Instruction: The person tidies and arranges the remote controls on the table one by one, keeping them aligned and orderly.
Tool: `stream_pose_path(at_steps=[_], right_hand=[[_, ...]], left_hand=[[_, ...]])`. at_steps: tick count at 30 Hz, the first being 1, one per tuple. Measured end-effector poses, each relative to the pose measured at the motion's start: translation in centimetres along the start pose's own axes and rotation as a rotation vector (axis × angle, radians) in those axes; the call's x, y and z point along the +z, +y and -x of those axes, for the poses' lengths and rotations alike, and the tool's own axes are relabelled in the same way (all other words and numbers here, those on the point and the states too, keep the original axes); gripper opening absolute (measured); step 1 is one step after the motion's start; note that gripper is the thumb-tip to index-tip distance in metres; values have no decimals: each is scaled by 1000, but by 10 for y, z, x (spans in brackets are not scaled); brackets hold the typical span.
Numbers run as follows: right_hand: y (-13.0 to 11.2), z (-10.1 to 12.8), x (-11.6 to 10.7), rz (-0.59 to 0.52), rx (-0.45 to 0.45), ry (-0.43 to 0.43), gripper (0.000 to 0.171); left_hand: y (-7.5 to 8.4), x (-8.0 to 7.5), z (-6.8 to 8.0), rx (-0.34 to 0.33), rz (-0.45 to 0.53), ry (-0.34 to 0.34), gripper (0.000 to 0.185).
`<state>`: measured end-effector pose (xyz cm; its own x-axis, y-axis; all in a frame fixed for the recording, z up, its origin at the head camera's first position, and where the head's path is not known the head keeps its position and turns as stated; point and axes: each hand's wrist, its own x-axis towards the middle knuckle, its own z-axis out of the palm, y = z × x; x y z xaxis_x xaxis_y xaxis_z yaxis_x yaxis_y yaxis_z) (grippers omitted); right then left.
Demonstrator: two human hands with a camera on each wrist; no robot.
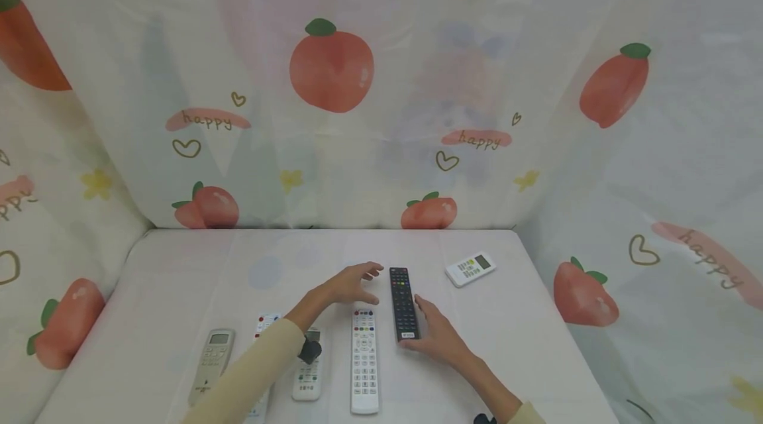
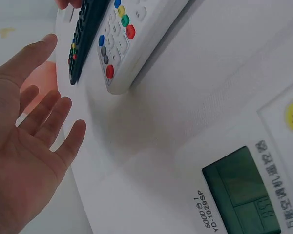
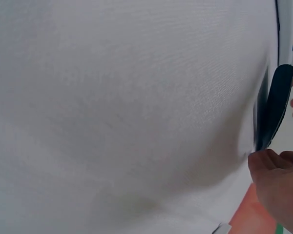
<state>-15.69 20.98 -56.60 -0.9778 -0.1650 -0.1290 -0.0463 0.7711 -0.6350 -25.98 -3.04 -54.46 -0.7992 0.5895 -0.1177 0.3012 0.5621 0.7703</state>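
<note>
A long black remote control [image 1: 403, 305] with several coloured buttons lies at the middle of the table. My right hand [image 1: 440, 334] holds its near right part, thumb by the lower end and fingers along the right edge. In the right wrist view, the fingertips meet the dark side of the remote. My left hand [image 1: 352, 283] hovers left of the black remote with fingers spread and nothing in them. In the left wrist view its palm and loose fingers show. Just below the left hand, a long white remote control [image 1: 364, 364] lies with its coloured buttons at the far end.
Left of the white remote lie a shorter white remote [image 1: 306, 384], another white remote [image 1: 266, 322] partly hidden by the left sleeve, and a grey remote [image 1: 212, 358]. A small white remote [image 1: 471, 269] with a screen lies at the back right. Fruit-printed cloth walls [image 1: 357, 165] enclose the table.
</note>
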Motion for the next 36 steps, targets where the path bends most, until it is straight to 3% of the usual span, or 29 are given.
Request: stream_pose_path(at_steps=[9, 20, 28, 36], right_hand=[[7, 1, 7, 13, 10, -14, 112], [9, 3, 7, -7, 5, -12, 110], [9, 4, 4, -14, -7, 8, 111], [13, 2, 5, 52, 5, 29, 105]], left_hand=[[-4, 2, -18, -105, 6, -43, 82], [1, 2, -39, -154, -36, -97, 94], [7, 7, -52, -152, -188, -117, 98], [9, 15, -59, -204, -330, -136, 98]])
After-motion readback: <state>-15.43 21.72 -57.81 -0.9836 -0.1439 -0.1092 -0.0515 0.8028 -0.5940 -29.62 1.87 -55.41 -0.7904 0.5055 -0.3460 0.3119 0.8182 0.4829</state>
